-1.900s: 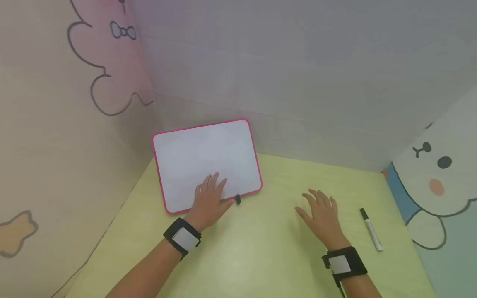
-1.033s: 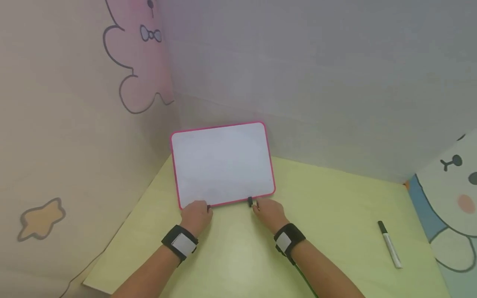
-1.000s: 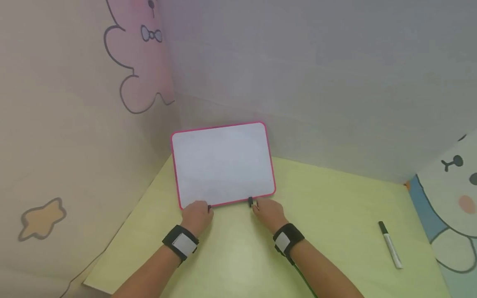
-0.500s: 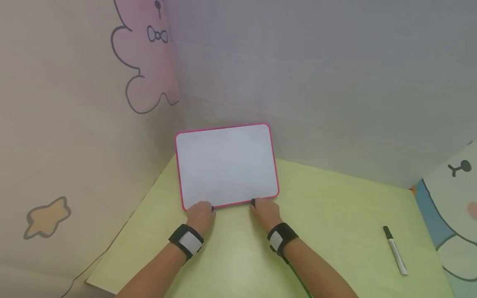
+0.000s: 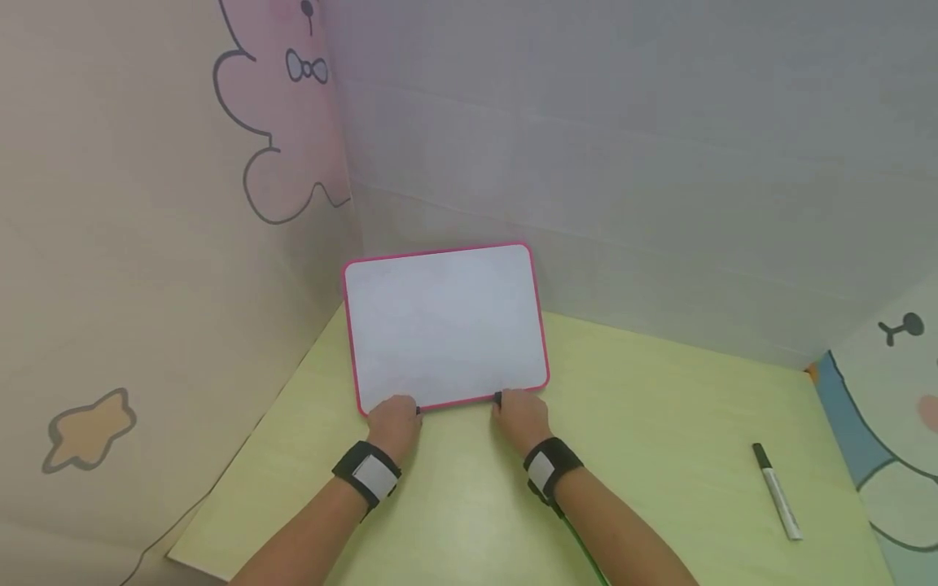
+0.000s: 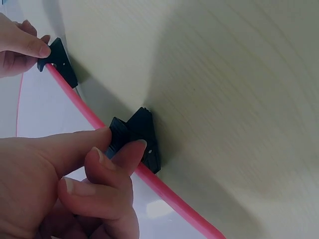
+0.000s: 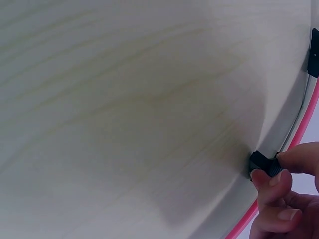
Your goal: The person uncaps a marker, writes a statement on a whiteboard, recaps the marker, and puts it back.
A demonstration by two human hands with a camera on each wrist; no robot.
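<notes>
A whiteboard (image 5: pixel 443 325) with a pink rim lies slightly turned on the table, its far edge close to the back wall. Two black clips sit along its near rim. My left hand (image 5: pixel 394 425) pinches the left clip (image 6: pixel 145 130) between thumb and fingers, as the left wrist view shows. On the right clip (image 7: pixel 259 162), my right hand (image 5: pixel 523 419) has a similar pinch, with the thumb and a fingertip on its black end. The other fingers of both hands are curled in. A thin wire runs along the rim between the clips in the right wrist view.
A capped marker (image 5: pixel 778 492), white with a black cap, lies at the right of the pale yellow table (image 5: pixel 659 415). Walls (image 5: pixel 623 187) with cartoon drawings enclose the table at the back and sides. A dark cable runs beside its left edge.
Earlier the left hand lay spread over the board and the right was open above the table. Both then came to the near rim and took hold of the clips. The head view has shifted.
</notes>
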